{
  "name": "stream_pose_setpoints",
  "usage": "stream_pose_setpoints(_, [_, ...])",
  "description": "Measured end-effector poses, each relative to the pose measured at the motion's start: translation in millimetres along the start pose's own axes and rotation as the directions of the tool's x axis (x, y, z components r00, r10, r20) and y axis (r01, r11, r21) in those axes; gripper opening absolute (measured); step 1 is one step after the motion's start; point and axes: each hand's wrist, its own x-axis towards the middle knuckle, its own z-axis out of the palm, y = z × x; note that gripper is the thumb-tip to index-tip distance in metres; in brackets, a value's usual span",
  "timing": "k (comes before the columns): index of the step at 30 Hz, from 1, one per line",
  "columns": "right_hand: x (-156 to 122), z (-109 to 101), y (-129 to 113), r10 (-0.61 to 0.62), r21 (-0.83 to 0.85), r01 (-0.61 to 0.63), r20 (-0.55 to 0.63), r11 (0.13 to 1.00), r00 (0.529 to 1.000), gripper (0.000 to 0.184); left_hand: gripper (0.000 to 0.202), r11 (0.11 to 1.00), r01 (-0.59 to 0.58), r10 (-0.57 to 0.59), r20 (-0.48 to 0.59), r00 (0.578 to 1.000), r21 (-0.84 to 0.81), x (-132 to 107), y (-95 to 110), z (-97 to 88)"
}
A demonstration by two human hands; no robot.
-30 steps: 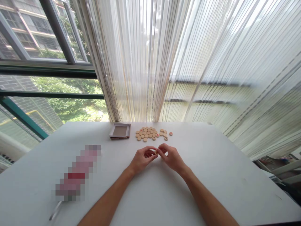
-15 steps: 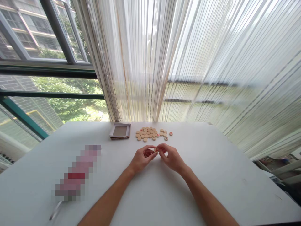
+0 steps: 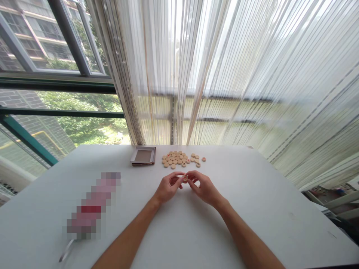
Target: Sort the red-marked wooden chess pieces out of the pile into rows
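My left hand (image 3: 167, 188) and my right hand (image 3: 204, 186) meet above the middle of the white table (image 3: 179, 224). Their fingertips pinch one small round wooden chess piece (image 3: 185, 178) with a red mark on its face. Just beyond the hands lies a cluster of several like wooden discs (image 3: 179, 159), some with red marks, flat on the table. Both hands are closed on the one piece.
A small open cardboard box (image 3: 143, 155) lies left of the discs. A blurred reddish object (image 3: 92, 205) lies at the table's left, with a thin metal part near the front edge. Striped sheer curtains (image 3: 224, 74) hang behind the table. A window stands at the left.
The piece has turned between my fingertips and risen slightly. The hands stay in the same place. The curtain has swayed.
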Motion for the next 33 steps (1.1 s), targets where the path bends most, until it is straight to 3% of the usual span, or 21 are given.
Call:
stream_pose_setpoints(18, [-1.1, 5.0, -0.3, -0.021, -0.023, 0.022, 0.033, 0.999, 0.999, 0.011, 0.037, 1.000, 0.019, -0.020, -0.029, 0.999, -0.024, 1.1, -2.7, 1.4])
stream_pose_setpoints(33, [0.0, 2.4, 2.1, -0.011, -0.034, 0.011, -0.008, 0.999, 1.000, 0.012, 0.039, 1.000, 0.005, -0.005, -0.026, 1.000, -0.010, 1.2, -0.3, 0.5])
